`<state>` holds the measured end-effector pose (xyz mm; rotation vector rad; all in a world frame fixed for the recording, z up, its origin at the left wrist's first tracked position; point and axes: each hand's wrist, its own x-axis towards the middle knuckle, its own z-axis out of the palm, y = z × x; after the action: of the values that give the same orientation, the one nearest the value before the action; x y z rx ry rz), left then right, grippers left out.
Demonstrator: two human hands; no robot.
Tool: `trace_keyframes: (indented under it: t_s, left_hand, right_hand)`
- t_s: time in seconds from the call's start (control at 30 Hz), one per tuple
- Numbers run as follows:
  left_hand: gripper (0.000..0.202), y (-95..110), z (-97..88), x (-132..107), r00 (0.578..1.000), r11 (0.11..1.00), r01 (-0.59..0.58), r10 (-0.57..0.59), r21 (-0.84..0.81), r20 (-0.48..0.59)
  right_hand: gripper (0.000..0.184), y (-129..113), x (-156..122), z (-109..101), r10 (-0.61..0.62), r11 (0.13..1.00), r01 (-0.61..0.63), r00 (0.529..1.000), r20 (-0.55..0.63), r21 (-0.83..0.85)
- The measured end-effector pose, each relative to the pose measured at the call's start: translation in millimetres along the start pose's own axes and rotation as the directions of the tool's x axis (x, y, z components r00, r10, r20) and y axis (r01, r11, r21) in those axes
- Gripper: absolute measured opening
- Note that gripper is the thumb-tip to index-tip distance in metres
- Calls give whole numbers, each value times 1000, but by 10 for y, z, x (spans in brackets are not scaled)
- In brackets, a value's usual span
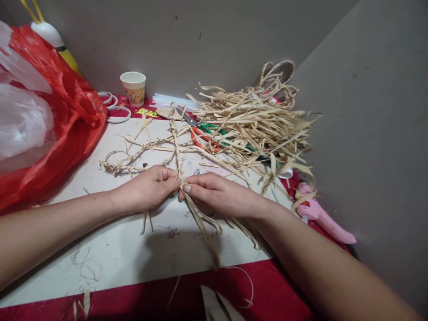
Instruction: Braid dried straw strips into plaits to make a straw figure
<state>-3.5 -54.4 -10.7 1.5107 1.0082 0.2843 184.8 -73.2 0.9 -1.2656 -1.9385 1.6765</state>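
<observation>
Right of the straw braid (175, 145), a heap of dry strips (250, 118) partly covers scissors (190, 119); a paper cup (133, 90) and white rings (118, 121) sit behind, and a red bag (78, 116) crowds the left. Left hand (150, 188) and right hand (219, 194) pinch the braid in a narrow grip over a white board (110, 243) on the red surface (160, 294), grey walls (214, 40) beyond.

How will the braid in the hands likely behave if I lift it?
The braid is probably light, being plaited from thin, dry-looking strips. Its unplaited ends may flop and trail, since they splay and curl.
</observation>
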Motion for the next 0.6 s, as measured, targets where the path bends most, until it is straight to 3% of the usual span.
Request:
trace_keyframes:
  t_s: [0.23, 0.5, 0.6]
  left_hand:
    - [27, 21, -7, 6, 1000, 998, -27, 27, -59, 6]
    - [27, 8, -9, 4, 1000, 1000, -14, 14, -5, 5]
    - [26, 10, -7, 2, 1000, 1000, -24, 24, 20, -10]
  right_hand:
    - [23, 67, 22, -92, -9, 996, 5, 999, 47, 89]
    - [28, 45, 57, -87, -36, 985, 35, 999, -5, -170]
    - [32, 41, 58, -85, -23, 982, 22, 1000, -5, -185]
